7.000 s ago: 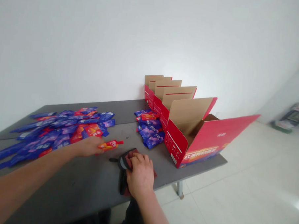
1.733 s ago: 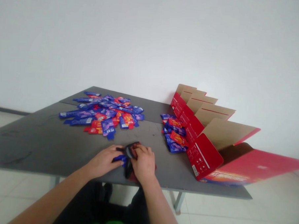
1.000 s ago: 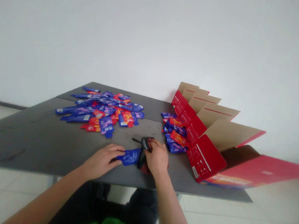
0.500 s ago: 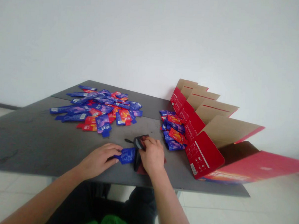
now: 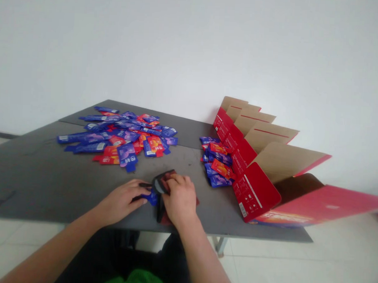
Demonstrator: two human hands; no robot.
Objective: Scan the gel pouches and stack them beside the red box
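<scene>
One blue pouch (image 5: 153,197) is pinched in our left hand (image 5: 121,201); at its three o'clock our right hand (image 5: 180,198), fingers curled together, grips a black device (image 5: 158,186).

Before you, smooth, film-like pouches (image 5: 126,136) with a slight sheen, your plastic-looking tool (image 5: 158,186), cardboard boxes (image 5: 256,189), printed outside, matt and bare inside, a scuffed matt tabletop (image 5: 65,182), smooth floor tiles (image 5: 283,273)

Soft, diffuse light — slight blur (edges stretched)
</scene>
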